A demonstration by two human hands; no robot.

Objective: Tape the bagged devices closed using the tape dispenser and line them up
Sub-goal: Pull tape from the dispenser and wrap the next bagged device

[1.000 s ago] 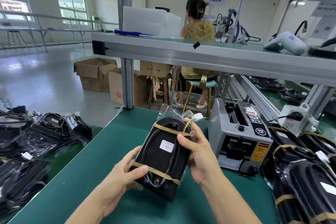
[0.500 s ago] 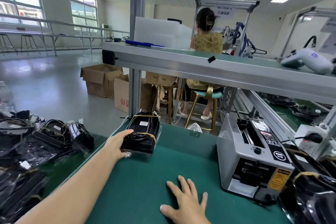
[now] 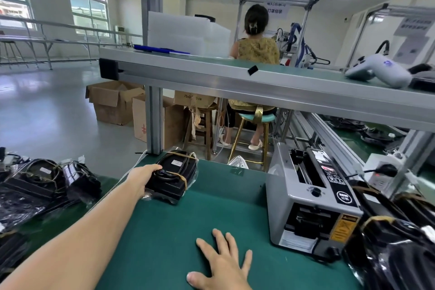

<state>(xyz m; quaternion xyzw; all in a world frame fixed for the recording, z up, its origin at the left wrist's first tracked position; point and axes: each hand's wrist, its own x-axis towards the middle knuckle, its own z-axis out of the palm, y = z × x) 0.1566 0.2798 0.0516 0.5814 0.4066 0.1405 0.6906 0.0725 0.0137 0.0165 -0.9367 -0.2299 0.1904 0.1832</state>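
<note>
Little changed since half second ago: your left hand (image 3: 143, 175) still at near-left end of bagged device (image 3: 173, 176), fingers curled against it, grip unclear; device sits in same spot at far left of green table (image 3: 211, 207), by frame post. Your right hand (image 3: 221, 263) stays flat on mat, fingers spread wide. Device: black, in clear bag, two tan tape bands, white label on top. Tape dispenser (image 3: 310, 198) well right.

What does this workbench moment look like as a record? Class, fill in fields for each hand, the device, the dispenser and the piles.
left hand: grips the near end of the bagged device
right hand: flat on the mat, fingers spread
bagged device: taped, at the mat's far left edge
dispenser: right of the mat
piles: bagged devices far left and right
</note>
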